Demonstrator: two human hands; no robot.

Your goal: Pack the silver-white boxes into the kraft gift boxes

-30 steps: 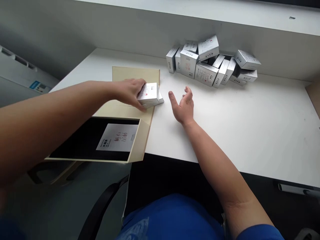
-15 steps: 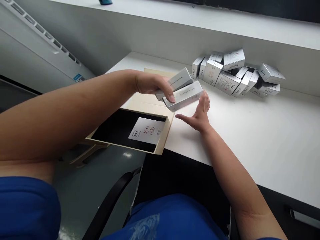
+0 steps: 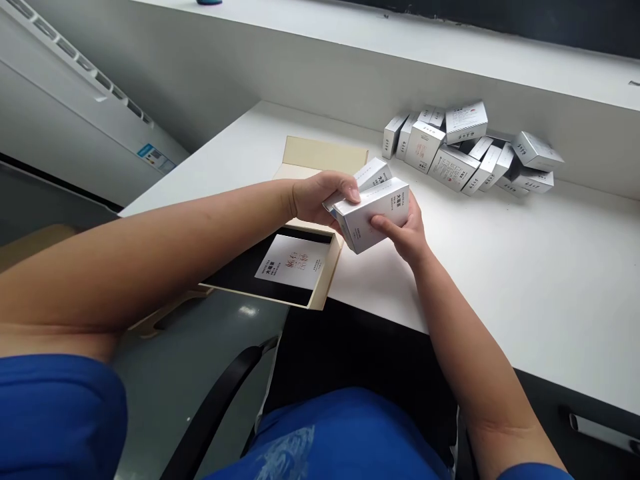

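Note:
Two small silver-white boxes (image 3: pixel 375 203) are held together in the air above the white table's (image 3: pixel 525 267) near edge. My left hand (image 3: pixel 317 198) grips them from the left, thumb on top. From the right, my right hand (image 3: pixel 403 230) closes round the nearer box, fingers under and beside it. Just below them lies an open beige gift box (image 3: pixel 320 287) with a black lining and a white card (image 3: pixel 294 261) inside. Its raised lid (image 3: pixel 320 155) stands behind my left hand.
A heap of several more silver boxes (image 3: pixel 470 150) lies at the back of the table against a white ledge (image 3: pixel 350 67). A white appliance (image 3: pixel 75 127) stands at the left. A black chair arm (image 3: pixel 215 407) shows below the table edge.
My left hand lifted the two boxes off the gift box lid and brought them toward me. My right hand, open a second ago, has closed on the nearer box.

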